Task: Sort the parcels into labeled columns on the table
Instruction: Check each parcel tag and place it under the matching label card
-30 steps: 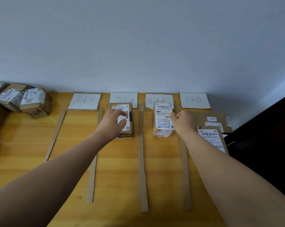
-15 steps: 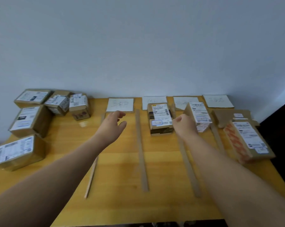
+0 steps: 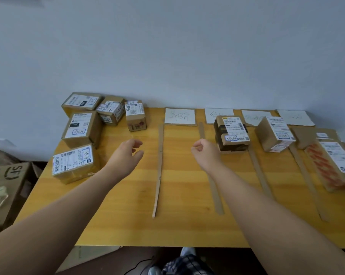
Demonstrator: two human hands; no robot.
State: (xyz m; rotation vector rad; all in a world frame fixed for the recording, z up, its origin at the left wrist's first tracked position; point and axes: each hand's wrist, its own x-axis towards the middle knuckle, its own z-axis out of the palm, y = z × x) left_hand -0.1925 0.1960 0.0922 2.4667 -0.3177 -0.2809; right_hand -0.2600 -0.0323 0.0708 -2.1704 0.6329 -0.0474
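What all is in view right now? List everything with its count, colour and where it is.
unsorted parcels: five, brown with white labels, clustered at the table's left end
sorted parcels: four, brown; one in the second column, one tilted in the third, a flat one and an orange-taped one in the fourth
label sheets: four, white, along the far edge
divider strips: four, brown cardboard, between the columns
table: one, yellow wood
wall: pale grey, behind the table
carton: one, brown, on the floor at left
left hand: bare, near the unsorted parcels, fingers relaxed, holding nothing
right hand: bare, beside the second-column parcel, fingers curled, holding nothing
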